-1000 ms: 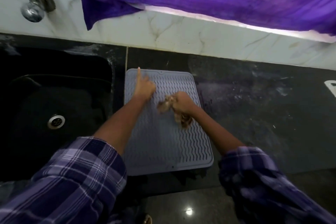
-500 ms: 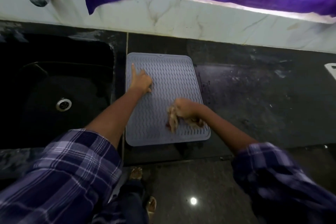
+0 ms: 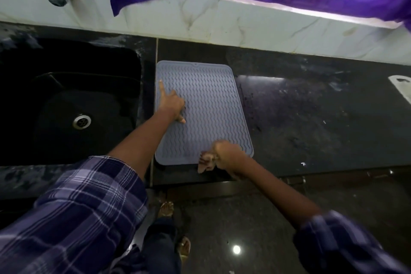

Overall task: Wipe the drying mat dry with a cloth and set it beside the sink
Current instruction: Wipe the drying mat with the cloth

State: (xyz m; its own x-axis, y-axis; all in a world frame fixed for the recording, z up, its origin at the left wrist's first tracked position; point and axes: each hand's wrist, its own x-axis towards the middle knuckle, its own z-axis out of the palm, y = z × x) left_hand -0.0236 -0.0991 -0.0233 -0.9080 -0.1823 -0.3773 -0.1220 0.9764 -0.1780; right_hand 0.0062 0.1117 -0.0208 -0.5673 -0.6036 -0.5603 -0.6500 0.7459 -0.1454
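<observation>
Drying mat (image 3: 206,104), grey-blue, wavy-ribbed, rounded corners, flat beside sink (image 3: 66,100)

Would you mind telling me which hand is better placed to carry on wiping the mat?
The right hand: it grips the cloth at the drying mat's near edge. The left hand only rests on the mat.

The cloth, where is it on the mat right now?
In the head view the cloth is bunched in the right hand at the near right corner of the grey drying mat, hanging over its near edge onto the black counter.
</observation>
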